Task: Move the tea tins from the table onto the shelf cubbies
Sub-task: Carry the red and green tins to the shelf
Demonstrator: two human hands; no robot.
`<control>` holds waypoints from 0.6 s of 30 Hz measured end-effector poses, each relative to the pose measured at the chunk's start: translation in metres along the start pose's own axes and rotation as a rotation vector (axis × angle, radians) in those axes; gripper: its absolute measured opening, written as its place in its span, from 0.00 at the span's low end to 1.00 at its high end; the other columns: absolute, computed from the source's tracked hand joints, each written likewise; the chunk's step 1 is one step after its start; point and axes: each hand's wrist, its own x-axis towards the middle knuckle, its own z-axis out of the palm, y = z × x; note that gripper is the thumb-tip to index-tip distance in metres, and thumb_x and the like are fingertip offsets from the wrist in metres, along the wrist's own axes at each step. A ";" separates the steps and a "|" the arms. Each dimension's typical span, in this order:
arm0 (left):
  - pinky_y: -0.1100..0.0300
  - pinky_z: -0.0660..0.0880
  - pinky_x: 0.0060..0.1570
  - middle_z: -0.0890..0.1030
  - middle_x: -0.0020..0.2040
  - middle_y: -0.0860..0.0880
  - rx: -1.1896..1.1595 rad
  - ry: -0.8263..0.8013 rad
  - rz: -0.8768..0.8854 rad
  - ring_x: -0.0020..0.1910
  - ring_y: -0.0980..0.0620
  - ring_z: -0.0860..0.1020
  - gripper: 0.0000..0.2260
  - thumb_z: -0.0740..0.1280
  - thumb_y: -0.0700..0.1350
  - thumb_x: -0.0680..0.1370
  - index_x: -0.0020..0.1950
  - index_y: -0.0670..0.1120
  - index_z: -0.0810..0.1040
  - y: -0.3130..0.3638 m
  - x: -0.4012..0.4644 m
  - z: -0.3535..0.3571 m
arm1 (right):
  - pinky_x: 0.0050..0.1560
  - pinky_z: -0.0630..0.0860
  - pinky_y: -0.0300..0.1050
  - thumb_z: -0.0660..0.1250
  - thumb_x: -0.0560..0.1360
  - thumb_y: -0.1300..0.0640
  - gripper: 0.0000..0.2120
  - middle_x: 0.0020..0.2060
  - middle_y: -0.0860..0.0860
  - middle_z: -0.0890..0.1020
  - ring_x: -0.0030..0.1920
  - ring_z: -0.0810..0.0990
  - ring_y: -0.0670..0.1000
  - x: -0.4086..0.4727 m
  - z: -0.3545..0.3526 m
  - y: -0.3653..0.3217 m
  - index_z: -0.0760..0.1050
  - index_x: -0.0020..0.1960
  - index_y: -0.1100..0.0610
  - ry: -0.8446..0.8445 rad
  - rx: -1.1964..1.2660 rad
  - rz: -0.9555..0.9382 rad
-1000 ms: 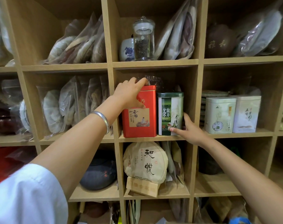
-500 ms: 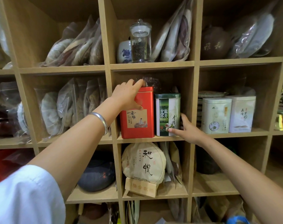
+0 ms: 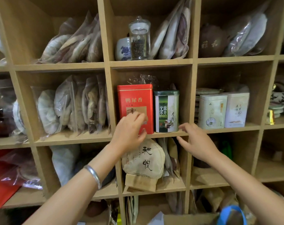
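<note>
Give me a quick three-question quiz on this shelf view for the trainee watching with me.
1. True or false: the red tea tin and the green tea tin stand upright in the same cubby.
2. Which is taller? A) red tea tin B) green tea tin
3. Fill in: the left hand is in front of the ____ tea tin, while the right hand grips nothing.

Key: 1 true; 2 A; 3 red.
</note>
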 end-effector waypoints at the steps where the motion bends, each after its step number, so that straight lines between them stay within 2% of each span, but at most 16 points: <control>1: 0.52 0.76 0.46 0.77 0.51 0.52 -0.019 -0.041 0.001 0.47 0.52 0.76 0.11 0.65 0.47 0.73 0.55 0.48 0.74 0.005 -0.005 0.009 | 0.56 0.76 0.48 0.65 0.76 0.48 0.19 0.59 0.50 0.76 0.59 0.75 0.50 -0.003 0.002 0.001 0.70 0.64 0.53 -0.028 -0.037 0.000; 6: 0.53 0.75 0.49 0.78 0.53 0.52 -0.228 -0.123 -0.029 0.51 0.50 0.76 0.13 0.62 0.52 0.76 0.58 0.49 0.74 0.042 -0.007 0.051 | 0.56 0.77 0.48 0.64 0.76 0.46 0.22 0.60 0.51 0.76 0.60 0.75 0.51 -0.019 0.002 0.016 0.69 0.66 0.54 -0.090 -0.142 0.055; 9: 0.54 0.75 0.52 0.77 0.57 0.51 -0.339 -0.212 0.042 0.55 0.51 0.75 0.14 0.62 0.54 0.77 0.60 0.50 0.74 0.084 0.008 0.072 | 0.54 0.77 0.49 0.65 0.75 0.46 0.21 0.59 0.50 0.75 0.59 0.76 0.51 -0.041 -0.018 0.036 0.70 0.65 0.53 -0.094 -0.170 0.118; 14: 0.52 0.76 0.50 0.76 0.56 0.51 -0.482 -0.389 0.160 0.54 0.50 0.76 0.14 0.64 0.55 0.76 0.60 0.52 0.72 0.190 0.030 0.109 | 0.53 0.76 0.49 0.64 0.75 0.46 0.20 0.54 0.50 0.75 0.55 0.76 0.51 -0.101 -0.095 0.104 0.70 0.64 0.52 -0.145 -0.320 0.270; 18: 0.54 0.76 0.51 0.76 0.57 0.51 -0.575 -0.554 0.243 0.55 0.50 0.77 0.16 0.66 0.54 0.75 0.61 0.53 0.72 0.291 0.050 0.123 | 0.50 0.74 0.42 0.65 0.75 0.46 0.15 0.53 0.49 0.77 0.53 0.77 0.49 -0.170 -0.187 0.165 0.72 0.59 0.50 -0.171 -0.376 0.457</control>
